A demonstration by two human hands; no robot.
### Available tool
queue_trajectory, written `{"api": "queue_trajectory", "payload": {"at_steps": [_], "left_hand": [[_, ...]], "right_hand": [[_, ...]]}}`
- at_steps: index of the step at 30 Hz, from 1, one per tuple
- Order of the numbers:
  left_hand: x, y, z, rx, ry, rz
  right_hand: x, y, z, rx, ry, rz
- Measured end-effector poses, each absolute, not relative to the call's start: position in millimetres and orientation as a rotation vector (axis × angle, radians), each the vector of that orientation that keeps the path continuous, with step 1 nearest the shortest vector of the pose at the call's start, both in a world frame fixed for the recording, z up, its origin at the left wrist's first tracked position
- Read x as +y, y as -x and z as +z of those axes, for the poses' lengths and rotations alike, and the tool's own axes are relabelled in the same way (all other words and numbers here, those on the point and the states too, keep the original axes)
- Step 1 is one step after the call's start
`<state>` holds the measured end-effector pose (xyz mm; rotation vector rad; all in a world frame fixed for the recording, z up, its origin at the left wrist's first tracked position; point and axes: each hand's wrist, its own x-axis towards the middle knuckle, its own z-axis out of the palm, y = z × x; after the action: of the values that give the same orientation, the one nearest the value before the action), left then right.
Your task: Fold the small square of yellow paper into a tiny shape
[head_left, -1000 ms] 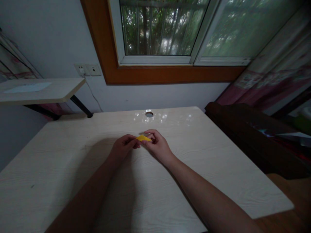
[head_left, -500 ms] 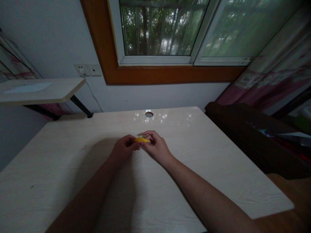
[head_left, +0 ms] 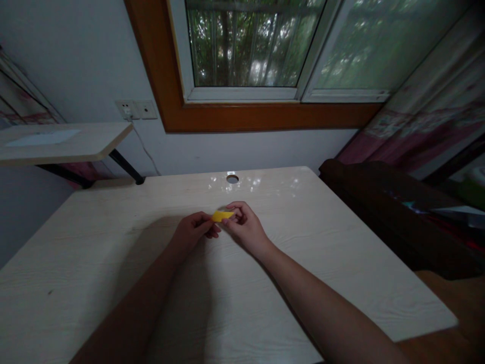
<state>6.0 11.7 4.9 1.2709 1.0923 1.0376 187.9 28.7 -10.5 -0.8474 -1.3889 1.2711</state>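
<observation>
A small piece of folded yellow paper (head_left: 222,216) is held between my two hands, just above the middle of the desk. My left hand (head_left: 194,230) pinches its left end between thumb and fingers. At the paper's right side, my right hand (head_left: 246,225) grips it with the thumb in front and the forefinger curved above. Part of the paper's right end is hidden by my right fingers. The paper looks like a slanted strip with a pointed right tip.
The pale wooden desk (head_left: 303,253) has a round cable hole (head_left: 232,179) near its back edge. A raised shelf (head_left: 102,137) on black legs stands at the back left, with a white sheet (head_left: 43,137) on it. Dark brown furniture (head_left: 371,212) stands beyond the right edge.
The yellow paper has been turned so that a broader face shows. My right hand has shifted slightly up, and both hands keep hold of the paper.
</observation>
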Motion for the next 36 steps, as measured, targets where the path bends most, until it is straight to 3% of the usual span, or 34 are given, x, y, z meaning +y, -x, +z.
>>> {"api": "queue_trajectory", "payload": {"at_steps": [36], "left_hand": [[11.4,-7.2,1.3,1.134,-1.412,0.949]], "right_hand": [[30.8,-188.2,-14.5,-1.412,0.836,1.23]]}}
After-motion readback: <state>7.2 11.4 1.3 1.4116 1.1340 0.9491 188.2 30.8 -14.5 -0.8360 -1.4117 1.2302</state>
